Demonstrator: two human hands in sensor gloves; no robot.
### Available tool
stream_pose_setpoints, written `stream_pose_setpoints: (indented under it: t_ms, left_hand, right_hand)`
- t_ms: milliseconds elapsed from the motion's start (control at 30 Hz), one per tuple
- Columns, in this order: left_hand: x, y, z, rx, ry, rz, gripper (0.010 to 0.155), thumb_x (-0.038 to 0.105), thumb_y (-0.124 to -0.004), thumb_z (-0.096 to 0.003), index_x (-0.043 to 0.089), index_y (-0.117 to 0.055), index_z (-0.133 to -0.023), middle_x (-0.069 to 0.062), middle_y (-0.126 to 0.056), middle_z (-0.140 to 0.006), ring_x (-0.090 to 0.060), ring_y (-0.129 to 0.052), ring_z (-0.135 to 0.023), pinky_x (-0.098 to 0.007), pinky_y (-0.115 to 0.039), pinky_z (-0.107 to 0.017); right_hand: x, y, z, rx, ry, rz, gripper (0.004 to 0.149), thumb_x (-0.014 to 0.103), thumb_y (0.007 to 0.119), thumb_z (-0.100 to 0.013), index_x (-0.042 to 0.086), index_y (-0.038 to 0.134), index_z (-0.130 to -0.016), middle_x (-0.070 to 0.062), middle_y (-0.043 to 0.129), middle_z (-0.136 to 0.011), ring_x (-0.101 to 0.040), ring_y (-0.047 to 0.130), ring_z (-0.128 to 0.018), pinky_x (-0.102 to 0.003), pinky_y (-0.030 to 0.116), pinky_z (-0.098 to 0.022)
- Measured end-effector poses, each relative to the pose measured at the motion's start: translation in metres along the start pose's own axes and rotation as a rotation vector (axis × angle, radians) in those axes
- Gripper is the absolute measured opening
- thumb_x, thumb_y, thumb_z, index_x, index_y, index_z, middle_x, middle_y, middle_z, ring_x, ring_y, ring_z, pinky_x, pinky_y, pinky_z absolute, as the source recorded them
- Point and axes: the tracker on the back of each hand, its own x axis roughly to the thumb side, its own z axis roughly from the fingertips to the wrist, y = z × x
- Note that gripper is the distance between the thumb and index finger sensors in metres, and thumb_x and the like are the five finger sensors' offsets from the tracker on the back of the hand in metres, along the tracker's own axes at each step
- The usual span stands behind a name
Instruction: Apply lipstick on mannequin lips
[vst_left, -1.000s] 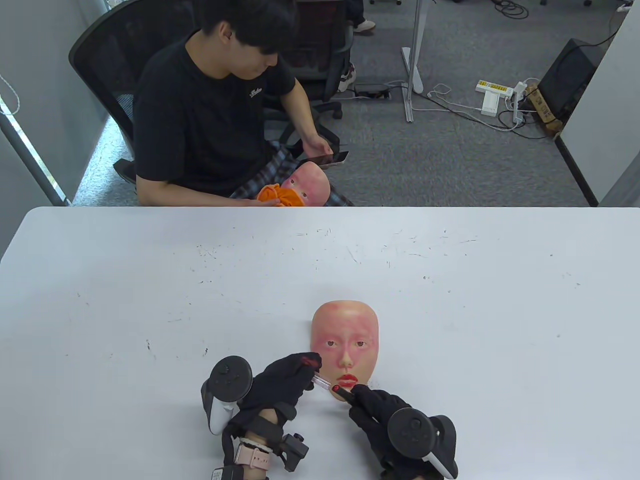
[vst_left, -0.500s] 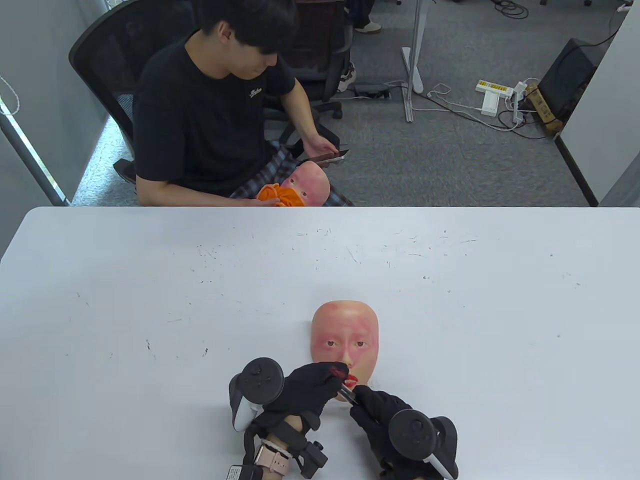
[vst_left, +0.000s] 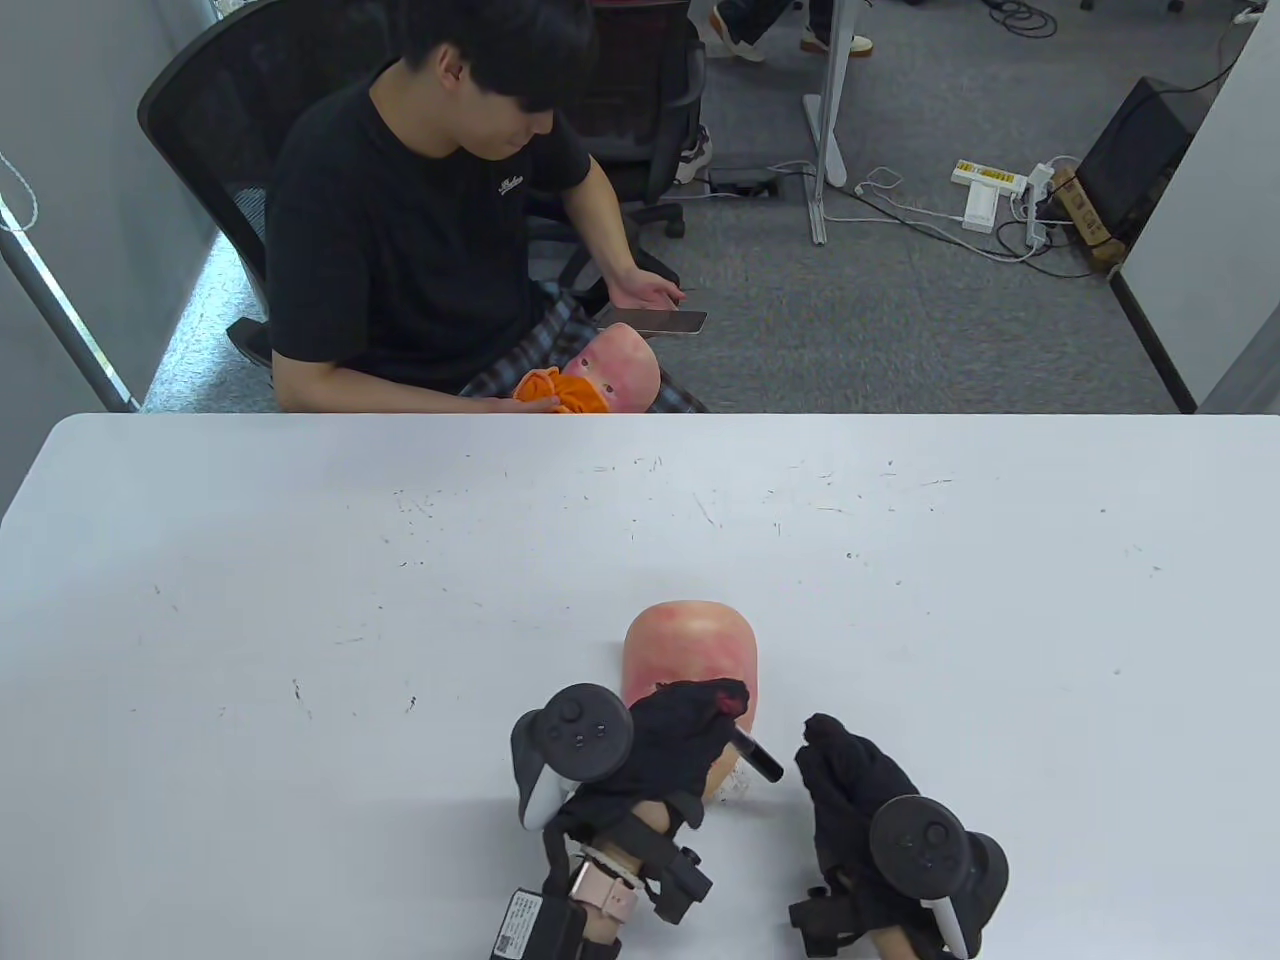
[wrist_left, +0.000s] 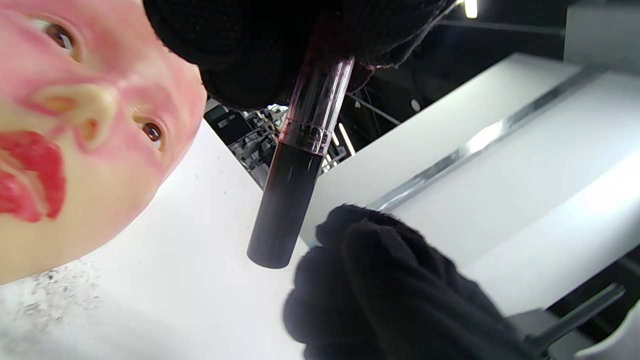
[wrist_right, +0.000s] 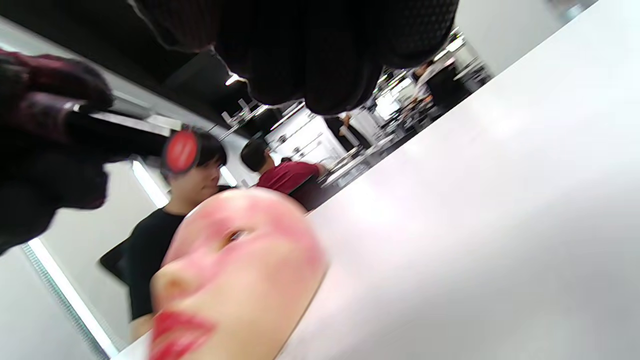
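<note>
The mannequin face (vst_left: 688, 640) lies face up on the white table (vst_left: 300, 600); its lips are painted red (wrist_left: 31, 175). My left hand (vst_left: 722, 712) hovers over its lower half and grips the lipstick (vst_left: 757, 759) by its clear cap end (wrist_left: 320, 95). The black tube (wrist_left: 290, 200) sticks out toward my right hand. My right hand (vst_left: 828, 745) is a little right of the tube, apart from it and empty. In the right wrist view the face (wrist_right: 240, 265) lies below my fingers (wrist_right: 310, 55), and the tube's red end label (wrist_right: 181, 150) shows at the left.
A seated person (vst_left: 420, 200) across the table holds a phone (vst_left: 660, 320) and has a second mannequin face (vst_left: 620, 368) with an orange cloth (vst_left: 560, 390) on the lap. Office chairs, cables and a power strip (vst_left: 985, 180) are on the floor beyond.
My left hand brought the clear cap onto the lipstick that my right hand held. My right hand let go and drew back to the right; my left hand now holds the lipstick over the face.
</note>
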Motion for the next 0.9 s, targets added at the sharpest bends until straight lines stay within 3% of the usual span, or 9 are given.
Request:
stream_pose_setpoints:
  t_ms: [267,500,733,900]
  left_hand:
    - [0.027,-0.062,-0.047,-0.087,-0.079,-0.364,0.046,0.030,-0.076,-0.0485,0.024,-0.082,-0.094,-0.012,-0.086,-0.093,-0.033,-0.088,-0.075,-0.043,-0.077,-0.051]
    - [0.017,-0.089,-0.057,-0.148,-0.058,-0.447,0.046,0.029,-0.077,-0.0481,0.024,-0.083,-0.093,-0.013,-0.085,-0.095,-0.034,-0.086,-0.077,-0.044,-0.076,-0.052]
    - [0.014,-0.084,-0.049,-0.134,-0.103,-0.374,0.050,0.031,-0.077,-0.0483,0.026,-0.079,-0.098,-0.015,-0.076,-0.103,-0.035,-0.082,-0.081,-0.045,-0.073,-0.055]
    - [0.020,-0.052,-0.033,-0.005,-0.155,-0.250,0.048,0.030,-0.076,-0.0481,0.023,-0.082,-0.095,-0.016,-0.078,-0.100,-0.035,-0.084,-0.077,-0.044,-0.074,-0.052]
  right_hand:
    - [-0.037,-0.015,-0.013,-0.047,0.143,-0.018,0.040,0.038,0.079,-0.039,0.023,0.088,-0.075,-0.001,0.098,-0.059,-0.024,0.098,-0.047,-0.041,0.080,-0.041]
    - [-0.040,-0.011,-0.017,-0.027,0.142,-0.015,0.040,0.038,0.079,-0.039,0.023,0.087,-0.076,-0.001,0.098,-0.060,-0.024,0.098,-0.048,-0.041,0.080,-0.042]
    - [-0.040,-0.010,-0.017,-0.033,0.125,-0.014,0.040,0.038,0.079,-0.039,0.024,0.087,-0.076,-0.001,0.098,-0.061,-0.025,0.098,-0.049,-0.041,0.080,-0.042]
    - [-0.039,-0.010,-0.016,-0.036,0.116,-0.003,0.041,0.037,0.079,-0.039,0.024,0.086,-0.077,-0.001,0.097,-0.063,-0.025,0.097,-0.050,-0.041,0.079,-0.043]
